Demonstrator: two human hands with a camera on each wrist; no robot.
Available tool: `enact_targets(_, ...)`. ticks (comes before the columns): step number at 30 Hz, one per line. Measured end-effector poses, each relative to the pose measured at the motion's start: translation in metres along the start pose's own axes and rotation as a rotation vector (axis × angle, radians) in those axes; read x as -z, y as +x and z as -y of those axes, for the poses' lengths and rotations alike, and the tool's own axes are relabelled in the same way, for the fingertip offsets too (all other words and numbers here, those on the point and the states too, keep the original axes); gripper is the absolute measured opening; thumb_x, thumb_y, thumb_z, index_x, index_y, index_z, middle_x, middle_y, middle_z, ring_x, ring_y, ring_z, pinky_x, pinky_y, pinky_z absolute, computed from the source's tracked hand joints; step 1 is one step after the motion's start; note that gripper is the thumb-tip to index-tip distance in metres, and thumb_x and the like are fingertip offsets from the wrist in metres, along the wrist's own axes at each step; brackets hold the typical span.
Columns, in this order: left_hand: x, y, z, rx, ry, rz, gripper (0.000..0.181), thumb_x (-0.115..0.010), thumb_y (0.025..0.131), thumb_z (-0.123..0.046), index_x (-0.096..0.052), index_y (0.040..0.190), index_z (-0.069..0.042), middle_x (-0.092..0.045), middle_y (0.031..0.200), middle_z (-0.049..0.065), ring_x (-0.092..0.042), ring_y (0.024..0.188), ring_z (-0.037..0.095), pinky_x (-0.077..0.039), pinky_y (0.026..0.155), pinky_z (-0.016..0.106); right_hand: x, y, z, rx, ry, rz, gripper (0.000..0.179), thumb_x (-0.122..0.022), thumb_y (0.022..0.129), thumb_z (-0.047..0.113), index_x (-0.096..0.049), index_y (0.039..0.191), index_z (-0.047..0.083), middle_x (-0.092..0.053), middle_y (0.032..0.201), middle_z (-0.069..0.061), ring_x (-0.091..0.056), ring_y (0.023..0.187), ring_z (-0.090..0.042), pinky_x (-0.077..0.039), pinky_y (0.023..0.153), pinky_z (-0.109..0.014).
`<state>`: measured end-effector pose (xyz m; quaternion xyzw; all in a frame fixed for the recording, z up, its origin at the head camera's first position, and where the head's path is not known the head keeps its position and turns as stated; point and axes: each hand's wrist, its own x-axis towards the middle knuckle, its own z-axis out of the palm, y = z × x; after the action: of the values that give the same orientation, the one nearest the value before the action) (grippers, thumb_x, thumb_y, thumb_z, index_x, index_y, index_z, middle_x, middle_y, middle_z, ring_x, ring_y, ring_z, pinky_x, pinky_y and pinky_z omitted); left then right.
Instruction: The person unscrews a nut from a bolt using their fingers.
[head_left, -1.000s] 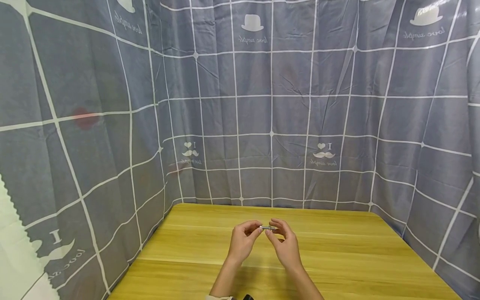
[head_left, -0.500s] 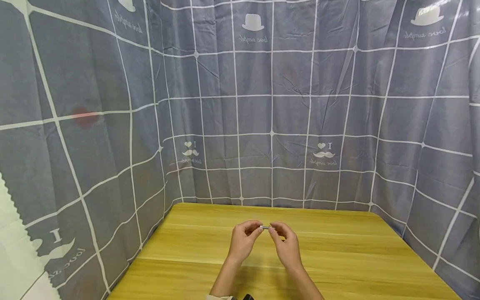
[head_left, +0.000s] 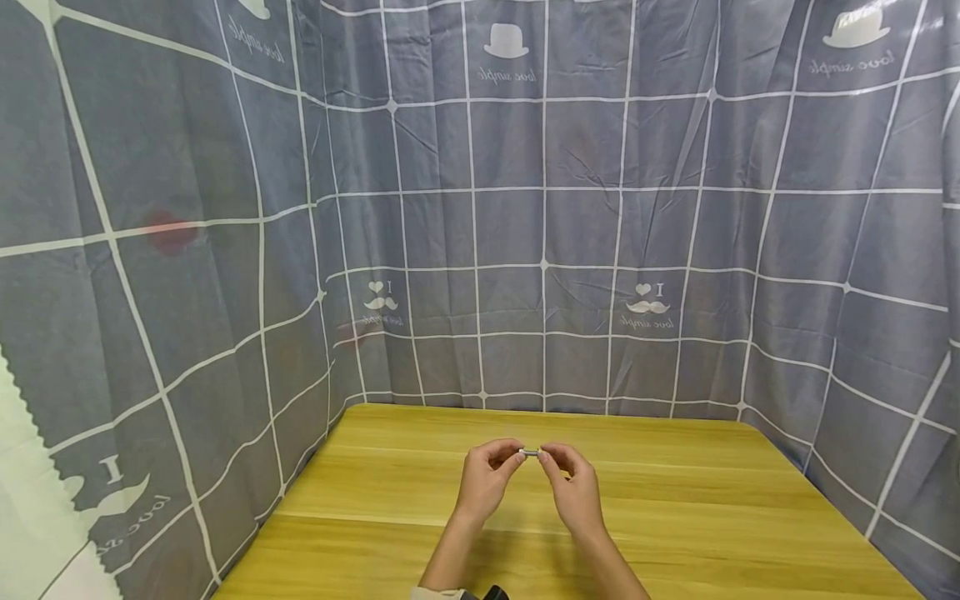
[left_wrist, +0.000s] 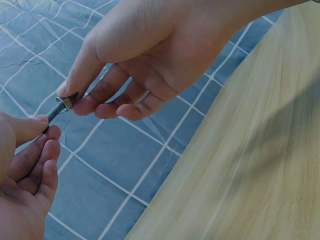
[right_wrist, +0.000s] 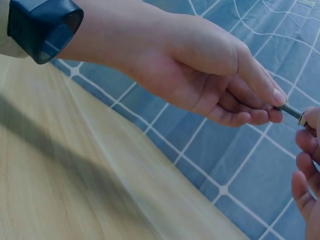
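Above the table, a small metal bolt lies nearly level between both hands. My left hand pinches one end with thumb and index finger. At the other end, my right hand has its thumb and forefinger on a hex nut fitted round the bolt. Threads show on the shaft between the two grips in the left wrist view, and a dark tip sticks out past the nut. The left fingertips hide the bolt's other end. The remaining fingers of both hands are loosely curled underneath.
The wood-grain table extends under both forearms. A grey curtain with a white grid hangs behind it and along both sides. A black wrist device sits on the left wrist beside a pale sleeve. Pale cloth hangs at the far left.
The right thumb and fingers, spread apart around the nut end a second ago, have come together on it. The left hand holds its place.
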<state>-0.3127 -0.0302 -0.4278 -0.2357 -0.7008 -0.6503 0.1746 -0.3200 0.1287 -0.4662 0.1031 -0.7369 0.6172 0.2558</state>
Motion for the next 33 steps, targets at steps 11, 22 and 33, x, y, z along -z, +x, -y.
enact_targets(11, 0.0, 0.002, -0.002, 0.005, 0.022, 0.003, 0.01, -0.069, 0.096, 0.005, -0.075, 0.104, 0.007, -0.074, 0.097, 0.023, -0.065, 0.08, 0.012, -0.05, 0.073, 0.024, 0.002, 0.001, 0.003, 0.02, 0.04, 0.025, 0.021, -0.068, 0.1, 0.005, -0.07, 0.121, 0.003, -0.069, 0.116, -0.012, -0.062, 0.106, -0.028, -0.051, 0.084, -0.035)
enact_targets(22, -0.001, 0.004, -0.003, -0.018, 0.023, 0.005, 0.009, -0.069, 0.096, 0.006, -0.075, 0.103, 0.006, -0.074, 0.096, 0.021, -0.066, 0.081, 0.016, -0.051, 0.073, 0.024, 0.003, 0.005, 0.0, 0.043, 0.031, 0.005, 0.014, -0.067, 0.103, 0.013, -0.073, 0.113, 0.005, -0.072, 0.109, -0.006, -0.064, 0.104, -0.024, -0.052, 0.085, -0.033)
enact_targets(33, -0.001, 0.0, -0.002, -0.007, 0.027, 0.0, 0.009, -0.07, 0.095, 0.005, -0.075, 0.102, 0.006, -0.073, 0.096, 0.021, -0.067, 0.082, 0.03, -0.05, 0.072, 0.023, 0.001, 0.003, -0.002, -0.003, 0.049, -0.009, 0.021, -0.067, 0.103, 0.012, -0.07, 0.12, 0.0, -0.071, 0.11, -0.011, -0.063, 0.102, -0.024, -0.053, 0.08, -0.028)
